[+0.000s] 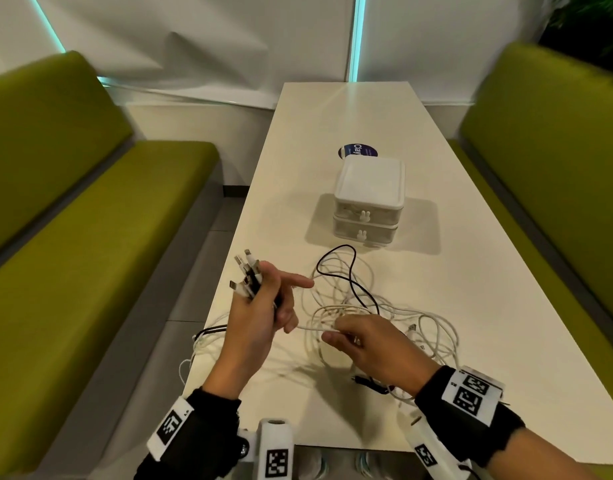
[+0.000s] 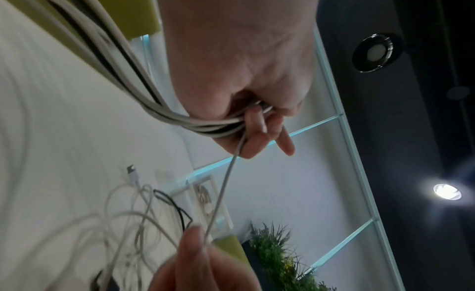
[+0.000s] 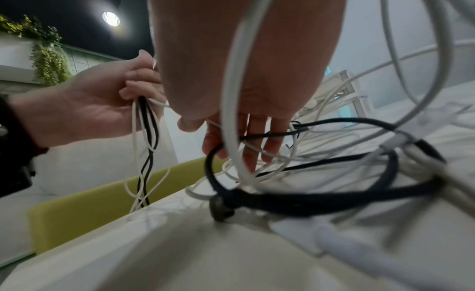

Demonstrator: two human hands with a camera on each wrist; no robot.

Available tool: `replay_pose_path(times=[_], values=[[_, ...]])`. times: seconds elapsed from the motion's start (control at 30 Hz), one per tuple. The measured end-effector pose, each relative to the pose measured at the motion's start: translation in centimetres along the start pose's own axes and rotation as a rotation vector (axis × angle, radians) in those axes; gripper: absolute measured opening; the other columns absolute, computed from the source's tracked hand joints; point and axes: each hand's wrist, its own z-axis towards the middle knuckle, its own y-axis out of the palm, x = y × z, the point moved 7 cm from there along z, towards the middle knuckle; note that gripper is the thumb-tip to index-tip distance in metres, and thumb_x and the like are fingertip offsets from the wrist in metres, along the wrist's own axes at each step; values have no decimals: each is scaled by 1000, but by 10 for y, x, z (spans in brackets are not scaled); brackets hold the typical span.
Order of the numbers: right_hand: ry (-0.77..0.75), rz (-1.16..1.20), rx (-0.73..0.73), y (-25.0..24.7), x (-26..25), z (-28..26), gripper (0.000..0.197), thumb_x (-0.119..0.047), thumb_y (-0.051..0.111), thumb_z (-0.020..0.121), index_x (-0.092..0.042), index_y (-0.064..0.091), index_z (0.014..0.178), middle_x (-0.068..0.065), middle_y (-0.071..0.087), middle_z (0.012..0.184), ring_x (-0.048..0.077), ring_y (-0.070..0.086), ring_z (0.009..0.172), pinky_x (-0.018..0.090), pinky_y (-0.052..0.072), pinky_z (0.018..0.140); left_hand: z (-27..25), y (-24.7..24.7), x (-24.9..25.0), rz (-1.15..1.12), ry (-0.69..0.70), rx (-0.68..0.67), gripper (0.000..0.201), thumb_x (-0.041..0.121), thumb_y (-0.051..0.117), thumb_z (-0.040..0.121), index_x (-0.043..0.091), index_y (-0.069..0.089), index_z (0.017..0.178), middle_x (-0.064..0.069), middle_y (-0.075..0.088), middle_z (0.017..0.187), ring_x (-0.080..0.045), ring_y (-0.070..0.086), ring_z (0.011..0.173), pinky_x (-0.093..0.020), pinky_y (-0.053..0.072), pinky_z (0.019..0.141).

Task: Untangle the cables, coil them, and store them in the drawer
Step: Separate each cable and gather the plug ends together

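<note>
Cable ends [image 1: 246, 277] are gripped in the left hand [image 1: 260, 315]; one white cable [image 1: 312, 327] is pinched by the right hand [image 1: 371, 344] over the tangle [image 1: 384, 306] on the tabletop [image 1: 471, 271], near the closed drawers [image 1: 367, 209].

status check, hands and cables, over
Left hand grips bundle of cable ends, plugs up. Right hand pinches one white cable running from it. Tangle still on table; drawers shut.

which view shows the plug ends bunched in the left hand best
The head view: the plug ends fan out above the left hand, connectors visible. The left wrist view shows only the cords entering the fist from the palm side. The right wrist view shows the cords hanging below that hand; the plugs are hidden.
</note>
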Motion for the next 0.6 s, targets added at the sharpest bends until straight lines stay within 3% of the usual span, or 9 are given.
replay_pose_path(times=[0.1, 0.2, 0.27, 0.33, 0.37, 0.4, 0.47, 0.5, 0.6], values=[[23, -19, -3, 0, 7, -1, 40, -47, 45, 99, -20, 45, 69, -6, 51, 67, 10, 48, 64, 38, 44, 65, 3, -10, 2, 37, -55, 26, 67, 55, 38, 86, 0, 70, 66, -4, 40, 46, -11, 27, 38, -22, 28, 39], [28, -2, 34, -6, 7, 1, 32, -41, 46, 99, -19, 55, 78, -6, 65, 77, 9, 59, 73, 36, 48, 70, 0, -7, -7, 241, -102, -33, 75, 60, 38, 84, -7, 70, 72, -6, 57, 55, -10, 28, 33, -22, 30, 38], [25, 21, 39, -8, 4, 3, 30, -39, 46, 99, -19, 57, 81, -7, 68, 81, 8, 61, 76, 35, 49, 71, -7, 2, -9, 414, -91, -85, 69, 59, 39, 85, 1, 75, 79, -2, 65, 59, -7, 34, 33, -19, 33, 42], [20, -3, 42, -8, 2, 3, 33, -45, 42, 98, -20, 58, 84, -7, 67, 81, 10, 60, 75, 37, 49, 69, -13, 12, -8, 554, -63, -113, 53, 48, 43, 92, 10, 78, 83, -4, 64, 55, -5, 42, 34, -10, 32, 45], [19, -29, 55, -8, 2, 2, 38, -51, 37, 96, -21, 58, 86, -7, 66, 81, 11, 60, 74, 38, 49, 68, -14, 15, -9, 616, -39, -110, 44, 42, 46, 95, 14, 78, 85, 2, 62, 63, -7, 45, 37, -9, 32, 45], [25, -55, 73, -9, 4, 1, 43, -55, 32, 93, -22, 59, 87, -8, 66, 80, 12, 59, 74, 38, 49, 67, -14, 15, -10, 675, -15, -101, 36, 39, 50, 96, 20, 78, 83, 8, 59, 66, -9, 46, 42, -11, 31, 46], [50, -84, 95, -8, 8, 0, 50, -60, 26, 89, -24, 61, 90, -7, 66, 82, 12, 59, 75, 38, 49, 68, -11, 12, -17, 794, 30, -87, 29, 42, 63, 88, 37, 71, 61, 5, 56, 49, -9, 42, 44, -17, 28, 48], [63, -94, 96, -7, 9, 1, 52, -60, 25, 87, -24, 62, 92, -7, 66, 83, 13, 59, 77, 37, 48, 70, -10, 10, -22, 840, 48, -80, 31, 45, 69, 83, 37, 65, 53, 9, 52, 44, -6, 42, 45, -18, 29, 49], [79, -116, 94, -7, 6, 2, 27, -45, 45, 92, -24, 63, 91, -7, 66, 87, 12, 54, 78, 32, 43, 68, -7, 5, -37, 928, 49, -89, 36, 60, 72, 69, 26, 62, 63, 12, 60, 58, -6, 52, 56, -20, 37, 55]])
